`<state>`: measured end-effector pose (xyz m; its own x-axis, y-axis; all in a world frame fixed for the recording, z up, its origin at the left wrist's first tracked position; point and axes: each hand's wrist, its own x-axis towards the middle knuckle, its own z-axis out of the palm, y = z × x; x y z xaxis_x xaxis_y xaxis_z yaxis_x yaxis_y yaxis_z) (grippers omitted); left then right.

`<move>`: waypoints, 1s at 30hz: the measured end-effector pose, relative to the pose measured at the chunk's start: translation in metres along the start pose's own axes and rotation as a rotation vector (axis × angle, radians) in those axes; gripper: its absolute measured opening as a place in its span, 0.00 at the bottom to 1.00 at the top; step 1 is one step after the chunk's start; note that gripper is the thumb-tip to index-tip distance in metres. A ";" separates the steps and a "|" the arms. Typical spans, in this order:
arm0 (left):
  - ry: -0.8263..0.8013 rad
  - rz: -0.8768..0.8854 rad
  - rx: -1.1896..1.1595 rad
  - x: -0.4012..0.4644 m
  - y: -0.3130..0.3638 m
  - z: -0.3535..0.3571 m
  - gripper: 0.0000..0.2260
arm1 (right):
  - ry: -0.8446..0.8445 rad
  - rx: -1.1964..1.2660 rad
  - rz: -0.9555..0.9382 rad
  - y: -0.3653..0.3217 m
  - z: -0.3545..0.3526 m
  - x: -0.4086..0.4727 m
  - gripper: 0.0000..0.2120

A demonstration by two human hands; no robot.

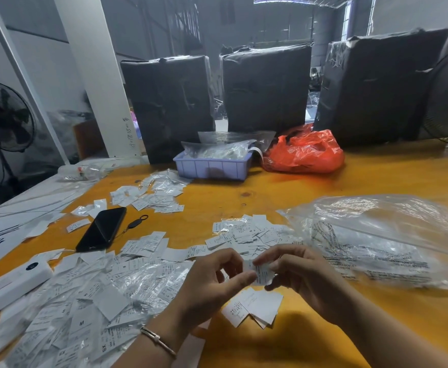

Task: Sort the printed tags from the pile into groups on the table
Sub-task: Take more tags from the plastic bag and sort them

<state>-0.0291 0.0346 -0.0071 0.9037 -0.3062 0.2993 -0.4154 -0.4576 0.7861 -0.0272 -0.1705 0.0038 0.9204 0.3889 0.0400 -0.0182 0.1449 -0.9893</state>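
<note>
Both hands, left (212,277) and right (297,272), pinch one tag (263,273), fingers curled, above a small group (253,308); more groups beyond it; big pile (84,296) left of it unsorted; early-to-mid, I'd say.

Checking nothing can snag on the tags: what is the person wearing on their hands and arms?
Both forearms are bare, no sleeves or gloves in view. The left hand has a thin metallic bangle at the wrist. The right hand shows no jewellery or markings.

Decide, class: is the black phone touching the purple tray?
Apart. The head view shows bare orange table and scattered tags between the phone and the tray.
</note>
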 end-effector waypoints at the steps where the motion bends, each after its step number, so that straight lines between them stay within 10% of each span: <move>1: 0.010 0.006 -0.009 0.000 0.000 0.000 0.10 | -0.009 0.014 0.008 0.001 0.002 0.000 0.11; 20: -0.153 -0.080 -0.236 0.001 0.000 -0.006 0.10 | 0.231 -0.249 -0.341 0.003 0.009 -0.004 0.13; 24: -0.159 -0.073 -0.189 0.002 -0.003 -0.003 0.05 | 0.210 -0.504 -0.389 0.005 0.014 -0.006 0.11; 30: -0.083 -0.125 -0.209 0.003 -0.010 -0.007 0.02 | 0.668 -1.286 -0.159 -0.004 -0.030 0.000 0.06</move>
<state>-0.0211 0.0439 -0.0106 0.9313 -0.3300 0.1540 -0.2628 -0.3165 0.9114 -0.0150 -0.1985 0.0032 0.8924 -0.0919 0.4418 0.1238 -0.8916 -0.4355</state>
